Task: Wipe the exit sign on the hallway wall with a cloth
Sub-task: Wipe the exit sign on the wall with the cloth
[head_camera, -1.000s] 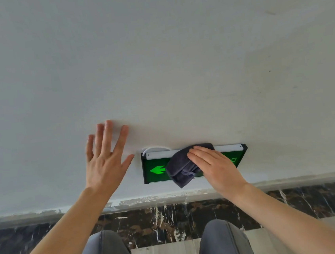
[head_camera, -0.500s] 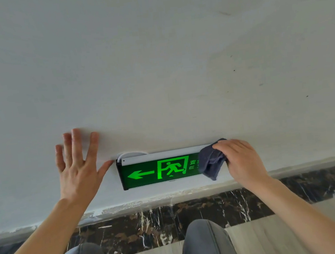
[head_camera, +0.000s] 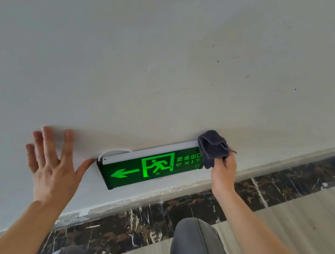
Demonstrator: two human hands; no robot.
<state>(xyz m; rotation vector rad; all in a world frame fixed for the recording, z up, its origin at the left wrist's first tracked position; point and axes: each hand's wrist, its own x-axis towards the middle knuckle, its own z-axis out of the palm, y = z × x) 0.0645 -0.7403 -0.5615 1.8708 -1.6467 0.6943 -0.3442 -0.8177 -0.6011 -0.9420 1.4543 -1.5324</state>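
Cloth (head_camera: 213,148) bunched in the pinching right hand (head_camera: 223,169) at the exit sign (head_camera: 152,165)'s end; left hand (head_camera: 51,170) spread flat on the wall (head_camera: 156,66). Hard pressure risks loosening the sign.

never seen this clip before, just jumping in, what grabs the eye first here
The lit green exit sign stands out first, mounted low on the pale wall just above the dark marbled baseboard, with its arrow, running figure and EXIT lettering showing. At its right end the right hand holds a dark grey cloth bunched over the sign's corner. The left hand lies spread flat on the wall beside the sign's left end.
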